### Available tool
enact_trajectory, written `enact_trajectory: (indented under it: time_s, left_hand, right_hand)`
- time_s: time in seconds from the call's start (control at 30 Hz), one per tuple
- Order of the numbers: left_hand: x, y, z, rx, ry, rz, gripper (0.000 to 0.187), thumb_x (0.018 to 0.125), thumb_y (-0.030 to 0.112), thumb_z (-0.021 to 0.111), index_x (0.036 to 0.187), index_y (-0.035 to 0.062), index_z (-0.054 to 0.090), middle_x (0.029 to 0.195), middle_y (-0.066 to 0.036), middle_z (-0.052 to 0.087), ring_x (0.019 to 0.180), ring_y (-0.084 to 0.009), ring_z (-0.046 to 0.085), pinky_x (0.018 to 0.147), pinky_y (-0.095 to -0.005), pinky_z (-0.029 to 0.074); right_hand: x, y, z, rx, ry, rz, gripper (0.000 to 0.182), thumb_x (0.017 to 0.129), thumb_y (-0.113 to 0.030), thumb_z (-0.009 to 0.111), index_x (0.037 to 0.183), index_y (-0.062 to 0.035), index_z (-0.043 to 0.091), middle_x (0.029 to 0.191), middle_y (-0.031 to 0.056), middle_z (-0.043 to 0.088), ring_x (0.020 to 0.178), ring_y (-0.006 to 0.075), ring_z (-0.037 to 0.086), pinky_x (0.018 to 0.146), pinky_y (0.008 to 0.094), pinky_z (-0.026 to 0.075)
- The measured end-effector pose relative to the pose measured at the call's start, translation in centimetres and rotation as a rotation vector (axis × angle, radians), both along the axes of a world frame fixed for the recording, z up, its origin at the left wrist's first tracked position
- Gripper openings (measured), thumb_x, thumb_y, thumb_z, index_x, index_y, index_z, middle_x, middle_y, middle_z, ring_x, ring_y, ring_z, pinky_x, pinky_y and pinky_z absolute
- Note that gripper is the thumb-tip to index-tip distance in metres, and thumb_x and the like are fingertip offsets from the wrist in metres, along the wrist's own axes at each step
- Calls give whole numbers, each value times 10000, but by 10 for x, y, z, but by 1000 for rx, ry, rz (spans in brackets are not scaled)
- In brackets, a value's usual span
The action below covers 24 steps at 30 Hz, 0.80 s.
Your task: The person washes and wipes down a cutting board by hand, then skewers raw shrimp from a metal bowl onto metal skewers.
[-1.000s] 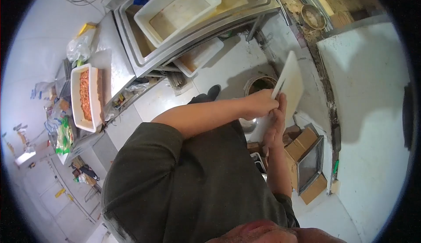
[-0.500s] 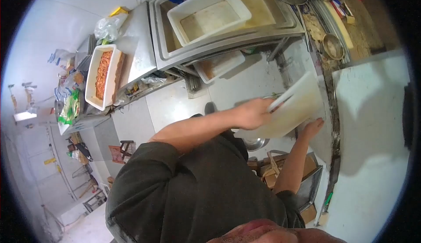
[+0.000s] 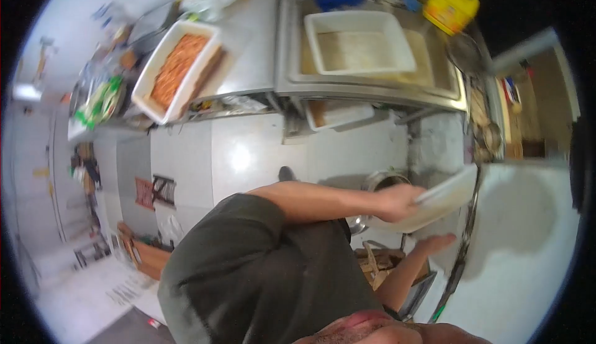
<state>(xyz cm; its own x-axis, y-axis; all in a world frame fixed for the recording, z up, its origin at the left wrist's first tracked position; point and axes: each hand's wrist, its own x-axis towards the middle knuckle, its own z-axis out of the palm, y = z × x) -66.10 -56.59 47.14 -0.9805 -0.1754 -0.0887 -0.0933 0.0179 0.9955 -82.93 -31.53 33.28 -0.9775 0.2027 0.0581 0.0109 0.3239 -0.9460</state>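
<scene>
My left hand (image 3: 397, 202) is closed around the near edge of a flat white board (image 3: 444, 206), probably plastic, with a yellowish face. The board is held tilted in front of my body, beside the white surface on the right. Just below its lower edge is my right hand (image 3: 436, 243), fingers stretched out and holding nothing. It looks apart from the board, though blur makes this hard to judge. A round metal pot (image 3: 377, 181) stands on the floor behind my left hand and is partly hidden by it.
A white tub (image 3: 360, 65) sits in the metal sink (image 3: 292, 71). On the counter at left is a white tub of reddish food (image 3: 179, 74). A yellow jug (image 3: 452, 6) stands behind the sink. A box of cardboard pieces (image 3: 379, 262) lies below my hands.
My view has turned, so the sink and counter sit further right. The board has tipped to a flatter angle. My right hand has come away from the board's edge.
</scene>
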Motion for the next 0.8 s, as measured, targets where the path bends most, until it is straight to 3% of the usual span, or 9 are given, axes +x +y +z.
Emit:
enact_trajectory:
  time_s: [0.07, 0.13, 0.17, 0.27, 0.37, 0.47, 0.6, 0.67, 0.8]
  left_hand:
    - [9, -1, 2, 49, -20, 1, 407, 824, 145, 512, 1217, 44, 521, 1056, -208, 624, 1002, -303, 612, 860, -371, 472]
    - [19, 2, 7, 68, -18, 28, 403, 813, 123, 514, 1208, 46, 535, 1056, -214, 622, 997, -316, 611, 859, -372, 472]
    - [30, -8, 16, 262, 138, 3, 402, 805, 105, 515, 1201, 43, 543, 1055, -214, 622, 999, -334, 607, 854, -389, 474]
    - [57, -26, 21, 85, 144, 56, 408, 800, 85, 509, 1203, 28, 542, 1039, -220, 623, 987, -338, 606, 848, -389, 472]
    - [85, -58, 8, 185, 293, 186, 427, 792, 84, 517, 1210, 1, 531, 1002, -229, 630, 947, -328, 619, 826, -369, 475]
    - [117, -84, 17, 249, 263, 199, 418, 790, 97, 517, 1198, 10, 542, 995, -213, 642, 957, -272, 625, 830, -347, 473]
    - [140, -102, 16, 221, 256, 258, 403, 784, 99, 516, 1178, 26, 562, 1001, -195, 648, 967, -241, 623, 842, -327, 470]
    - [146, -105, 15, 233, 251, 318, 398, 775, 100, 524, 1164, 32, 572, 1005, -184, 652, 970, -233, 623, 842, -326, 472]
    - [164, -134, 3, 141, 99, 551, 382, 754, 101, 554, 1127, 28, 589, 974, -144, 657, 937, -204, 620, 812, -336, 484]
  right_hand:
    - [50, -62, 83, 282, 294, 54, 503, 989, -288, 346, 1382, 22, 317, 1427, 186, 330, 1308, 304, 342, 1054, 374, 346]
    - [66, -74, 63, 346, 247, 287, 536, 981, -332, 333, 1390, 12, 303, 1437, 174, 319, 1309, 304, 341, 1057, 386, 335]
    - [72, -72, 45, 333, 166, 321, 558, 973, -358, 329, 1398, 2, 287, 1444, 167, 308, 1313, 303, 334, 1059, 393, 327]
    - [99, -33, -7, 146, -328, 189, 626, 950, -434, 319, 1420, -29, 242, 1468, 147, 272, 1324, 300, 316, 1066, 411, 304]
    - [131, -5, -11, -24, -710, -87, 695, 926, -511, 309, 1443, -61, 196, 1491, 127, 237, 1336, 296, 297, 1074, 430, 281]
    - [130, -12, 3, -139, -754, -131, 764, 903, -587, 299, 1465, -92, 151, 1514, 107, 201, 1348, 293, 278, 1081, 448, 259]
    - [78, -41, -4, -492, -720, 55, 862, 865, -665, 352, 1419, -11, 252, 1447, 165, 319, 1317, 317, 337, 1081, 516, 246]
    - [68, -88, 9, -452, -735, 326, 815, 883, -624, 375, 1411, -11, 273, 1405, 163, 380, 1276, 304, 395, 1059, 475, 303]
    - [81, -172, 30, -361, -517, 643, 500, 940, -377, 391, 1265, -3, 452, 1257, 134, 511, 1115, 267, 509, 934, 415, 416]
